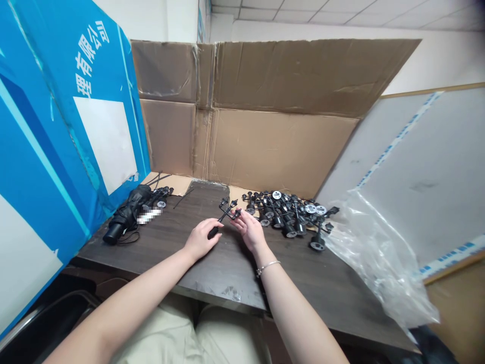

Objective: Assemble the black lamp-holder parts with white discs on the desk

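My left hand is closed around the lower end of a small black model street lamp, just above the dark table. The lamp leans up and to the right, its branching arms with little lantern heads at the top. My right hand pinches one of the lantern heads on the right side with thumb and fingers. To the right of my hands lies a pile of similar black model street lamps, several with pale round undersides showing. One lamp stands at the near right of the pile.
A folded black umbrella lies at the left, beside a few more small lamps. Thin black rods lie farther back. A cardboard panel closes the back, a blue panel the left. Clear plastic sheeting hangs over the right edge.
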A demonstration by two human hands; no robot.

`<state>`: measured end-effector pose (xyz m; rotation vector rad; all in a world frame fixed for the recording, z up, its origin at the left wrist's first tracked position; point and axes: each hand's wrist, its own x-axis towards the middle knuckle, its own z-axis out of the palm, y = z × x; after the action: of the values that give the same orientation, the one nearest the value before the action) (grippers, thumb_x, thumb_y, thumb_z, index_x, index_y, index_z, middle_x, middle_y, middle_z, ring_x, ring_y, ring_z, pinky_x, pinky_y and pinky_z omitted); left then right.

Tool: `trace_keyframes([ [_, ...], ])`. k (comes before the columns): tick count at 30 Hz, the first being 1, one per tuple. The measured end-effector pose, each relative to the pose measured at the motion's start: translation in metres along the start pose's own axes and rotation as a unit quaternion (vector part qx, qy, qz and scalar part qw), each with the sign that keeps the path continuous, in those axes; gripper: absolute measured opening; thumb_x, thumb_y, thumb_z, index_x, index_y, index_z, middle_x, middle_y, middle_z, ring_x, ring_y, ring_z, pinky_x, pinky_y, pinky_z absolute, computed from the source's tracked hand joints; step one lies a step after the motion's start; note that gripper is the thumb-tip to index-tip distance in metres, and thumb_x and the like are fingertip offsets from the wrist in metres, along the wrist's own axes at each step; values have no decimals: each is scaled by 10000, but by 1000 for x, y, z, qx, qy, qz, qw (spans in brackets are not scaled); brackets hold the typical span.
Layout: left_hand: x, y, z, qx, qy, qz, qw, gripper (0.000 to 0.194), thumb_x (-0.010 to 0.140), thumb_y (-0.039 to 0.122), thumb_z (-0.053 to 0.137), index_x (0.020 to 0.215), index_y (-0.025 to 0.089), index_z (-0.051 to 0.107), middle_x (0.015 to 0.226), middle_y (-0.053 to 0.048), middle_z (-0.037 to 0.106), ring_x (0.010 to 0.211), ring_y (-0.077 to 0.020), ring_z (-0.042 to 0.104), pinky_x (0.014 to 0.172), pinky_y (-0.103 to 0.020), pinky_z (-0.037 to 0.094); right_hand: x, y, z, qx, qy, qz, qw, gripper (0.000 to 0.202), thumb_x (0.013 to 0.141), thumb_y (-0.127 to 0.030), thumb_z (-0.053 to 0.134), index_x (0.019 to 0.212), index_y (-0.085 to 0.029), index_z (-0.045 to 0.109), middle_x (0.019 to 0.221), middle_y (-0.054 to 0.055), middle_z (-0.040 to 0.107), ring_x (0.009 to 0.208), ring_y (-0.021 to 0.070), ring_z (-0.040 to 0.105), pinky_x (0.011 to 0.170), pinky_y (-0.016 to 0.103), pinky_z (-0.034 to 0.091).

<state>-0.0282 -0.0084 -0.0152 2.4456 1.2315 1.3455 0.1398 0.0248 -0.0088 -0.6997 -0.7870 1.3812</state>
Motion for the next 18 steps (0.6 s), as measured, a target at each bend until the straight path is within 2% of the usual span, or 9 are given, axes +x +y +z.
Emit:
trace_keyframes([
  [10, 0, -1, -1, -13, 34, 20, 999, 218, 768, 169, 542, 977, 205, 593, 1010, -50, 621, 953, -154, 591, 876, -298, 484, -1, -2, -2, -18, -14, 16, 1000, 376, 464, -391, 788, 722, -165, 632, 712, 29, 694, 647, 144, 647, 644, 261, 533],
  [18, -1, -1, 1, -2, 23, 30, 999, 247, 774, 181, 543, 1015, 205, 588, 1045, -56, 620, 971, -154, 588, 890, -308, 480, 0, 1, -3, -47, 28, 32, 998, 395, 430, -404, 799, 595, -169, 528, 521, -12, 612, 484, 133, 611, 496, 238, 518],
])
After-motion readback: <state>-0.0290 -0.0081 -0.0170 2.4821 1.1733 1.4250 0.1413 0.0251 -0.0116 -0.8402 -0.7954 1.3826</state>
